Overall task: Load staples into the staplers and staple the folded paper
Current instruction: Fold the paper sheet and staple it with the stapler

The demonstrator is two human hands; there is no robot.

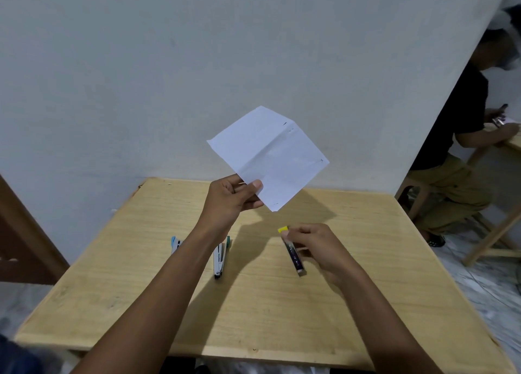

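My left hand (231, 201) was up off the table (282, 317), thumb and fingers pinching the lower corner of the folded paper (270, 154). The paper hung in the air, tilted like a diamond, well above the wood. My right hand (315, 247) was down low, fingers curled round the yellow-ended stapler (293, 256), which lay on the tabletop. So the hands were apart, each clamped on its own thing.

I judged the step in hand to be bringing stapler and paper together. To do it well, I reckoned on lifting the stapler mouth-first and feeding a free edge fully into it. The pinch should sit tight on the layers so they couldn't fan apart, and the squeeze should be square, not skewed.

Small dark marks sat near the sheet's edges; staples or not, I couldn't tell. Further out, a white-and-green stapler (220, 258) lay hinged open beside my left forearm, with a blue stapler (174, 244) half hidden behind that arm. Off to the right, a seated person (456, 148) was at another table.
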